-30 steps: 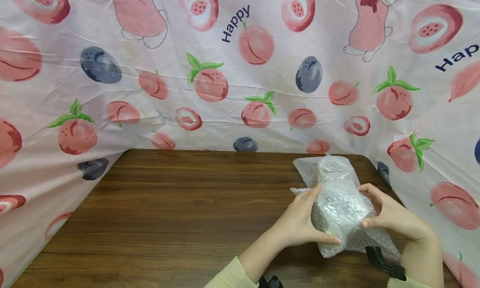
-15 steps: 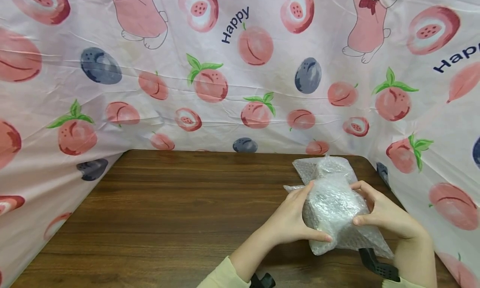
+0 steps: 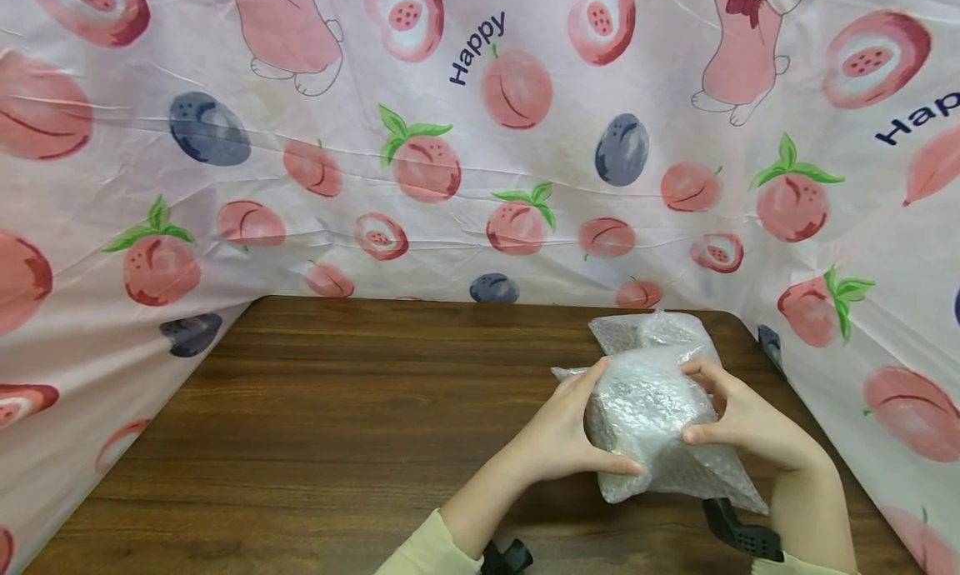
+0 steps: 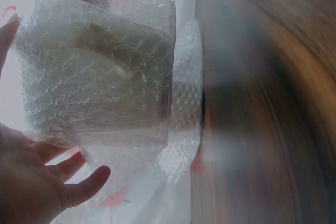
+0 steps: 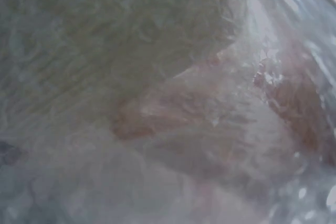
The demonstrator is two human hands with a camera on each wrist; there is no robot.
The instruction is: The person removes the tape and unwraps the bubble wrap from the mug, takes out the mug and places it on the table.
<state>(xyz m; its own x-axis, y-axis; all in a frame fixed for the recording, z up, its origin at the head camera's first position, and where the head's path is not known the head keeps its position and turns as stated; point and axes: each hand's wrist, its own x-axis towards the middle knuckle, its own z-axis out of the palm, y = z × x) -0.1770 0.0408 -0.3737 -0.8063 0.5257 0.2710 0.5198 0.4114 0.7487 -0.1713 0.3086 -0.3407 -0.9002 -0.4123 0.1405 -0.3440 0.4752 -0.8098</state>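
A box-like package in clear bubble wrap (image 3: 651,404) is held between both hands at the right of the table. On its left side my left hand (image 3: 558,433) grips it, thumb along the near edge and fingers toward the far edge. From the right, my right hand (image 3: 750,412) grips it with bent fingers and thumb. Loose wrap flares out under the right hand. In the left wrist view, the package (image 4: 100,77) shows a pale, blurred content through the wrap. Bubble wrap (image 5: 131,77) fills the right wrist view, close and blurred.
A second bubble-wrapped item (image 3: 667,329) lies behind the package near the table's back right corner. The brown wooden table (image 3: 360,408) extends to the left. Peach-printed cloth (image 3: 450,142) hangs behind it and along both sides.
Both hands have shifted left together, carrying the bubble-wrapped package with them. The item behind it stays in place, and the grip looks the same.
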